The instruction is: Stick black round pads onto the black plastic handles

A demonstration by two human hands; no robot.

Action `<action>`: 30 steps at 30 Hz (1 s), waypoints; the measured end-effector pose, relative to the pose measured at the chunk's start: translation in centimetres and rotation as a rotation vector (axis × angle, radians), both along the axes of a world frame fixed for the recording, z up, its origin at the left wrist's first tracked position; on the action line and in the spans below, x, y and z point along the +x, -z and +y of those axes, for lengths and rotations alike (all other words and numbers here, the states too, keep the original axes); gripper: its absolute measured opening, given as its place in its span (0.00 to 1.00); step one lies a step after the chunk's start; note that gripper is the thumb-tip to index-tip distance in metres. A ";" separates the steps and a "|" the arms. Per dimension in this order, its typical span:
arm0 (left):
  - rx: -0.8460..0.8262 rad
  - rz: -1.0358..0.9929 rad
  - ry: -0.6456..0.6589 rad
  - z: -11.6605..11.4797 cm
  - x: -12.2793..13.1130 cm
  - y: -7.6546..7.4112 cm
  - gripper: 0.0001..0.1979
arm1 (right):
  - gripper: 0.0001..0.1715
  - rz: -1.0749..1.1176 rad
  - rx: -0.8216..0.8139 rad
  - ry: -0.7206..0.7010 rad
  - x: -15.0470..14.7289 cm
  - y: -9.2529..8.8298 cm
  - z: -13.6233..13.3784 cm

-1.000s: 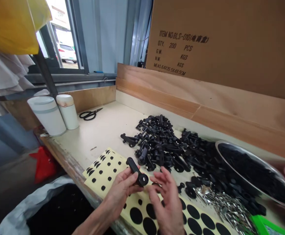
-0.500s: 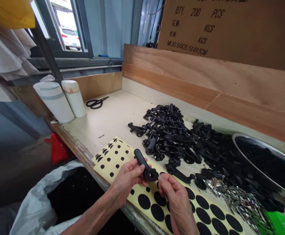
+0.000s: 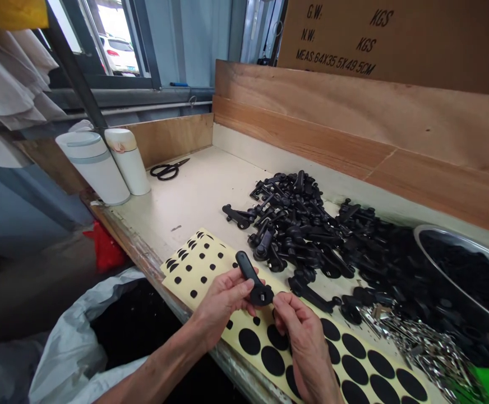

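While hands point(image 3: 223, 308) hold blk handle point(image 3: 248, 274), cream bench point(image 3: 194, 196) sits by window point(image 3: 118, 50)

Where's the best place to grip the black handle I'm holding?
Grip the long narrow arm of the black handle, coming from the near side as your left hand does. The arm looks slim enough to wrap your fingers around, and that leaves the wider round head free, next to your right hand.
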State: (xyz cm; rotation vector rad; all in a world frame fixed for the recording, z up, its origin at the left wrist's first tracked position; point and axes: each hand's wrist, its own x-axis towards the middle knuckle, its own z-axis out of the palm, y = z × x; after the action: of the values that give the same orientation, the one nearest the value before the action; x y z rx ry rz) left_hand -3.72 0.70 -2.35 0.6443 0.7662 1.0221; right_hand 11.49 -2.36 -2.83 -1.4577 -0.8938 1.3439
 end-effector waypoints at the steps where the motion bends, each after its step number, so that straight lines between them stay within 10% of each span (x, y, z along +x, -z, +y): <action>1: 0.001 -0.002 0.002 0.0 0.0 0.0 0.17 | 0.21 0.004 -0.010 0.002 0.0 0.1 0.0; 30: -0.002 -0.013 0.007 0.1 -0.2 -0.1 0.17 | 0.21 -0.102 0.033 -0.024 -0.1 0.7 0.3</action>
State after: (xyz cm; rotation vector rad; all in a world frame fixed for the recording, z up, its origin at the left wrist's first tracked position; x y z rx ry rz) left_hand -3.96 0.79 -2.21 0.6374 0.7528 1.0183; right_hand 11.43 -2.10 -3.58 -1.5055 -0.9972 1.2753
